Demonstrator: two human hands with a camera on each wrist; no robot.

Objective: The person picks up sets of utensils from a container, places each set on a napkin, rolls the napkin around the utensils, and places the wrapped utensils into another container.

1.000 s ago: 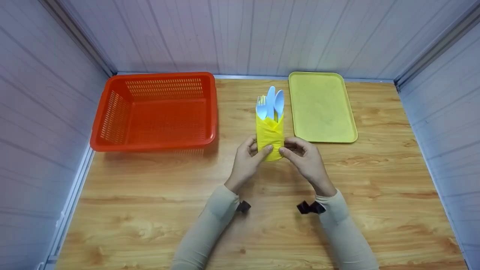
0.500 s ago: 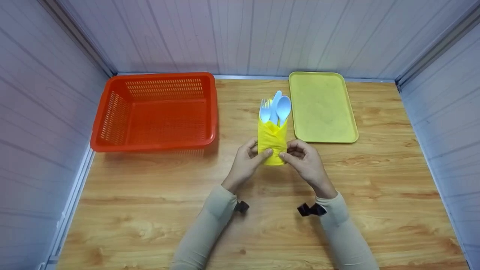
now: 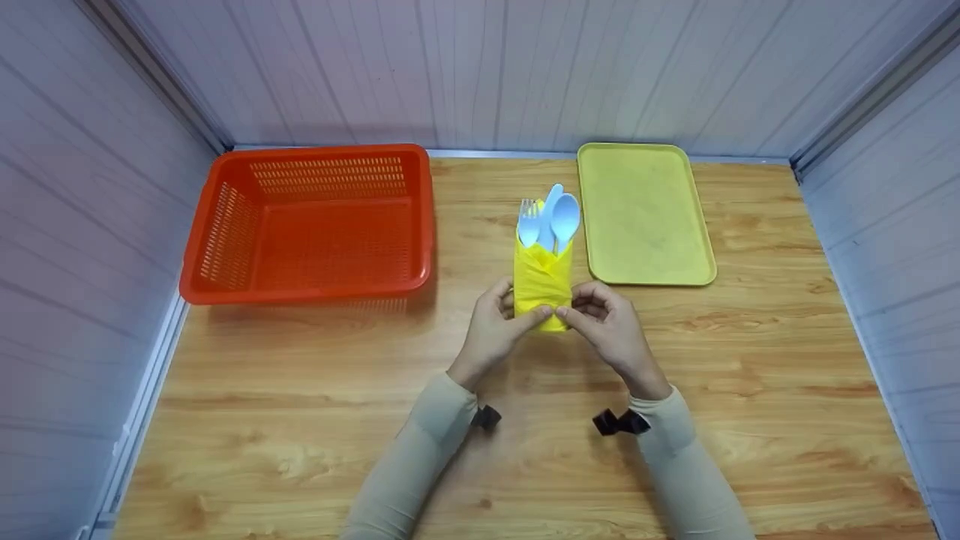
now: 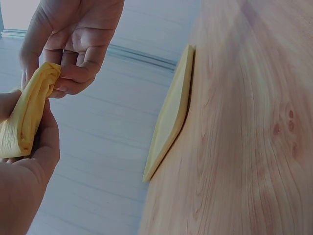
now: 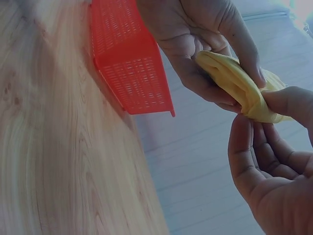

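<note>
Between both hands is a folded yellow napkin (image 3: 541,281), held up over the table. A pale blue plastic fork (image 3: 529,225), knife (image 3: 551,206) and spoon (image 3: 565,216) stick out of its top, their lower ends hidden inside. My left hand (image 3: 495,326) grips the lower left side, thumb across the front. Opposite it, my right hand (image 3: 611,326) pinches the lower right edge, the two thumb tips nearly meeting. Both wrist views show the thick folded bottom of the napkin (image 4: 32,107) from below, with fingers curled behind it.
A red perforated plastic basket (image 3: 337,289) stands at the back left of the wooden table (image 3: 315,435). At the back right lies a flat yellow tray (image 3: 646,217), just beyond the cutlery. Panelled walls (image 3: 510,75) enclose the table at the back and sides.
The napkin with its cutlery has come slightly toward the person and tipped, so the spoon's bowl faces the head camera more. The left thumb has slid right along the napkin's front.
</note>
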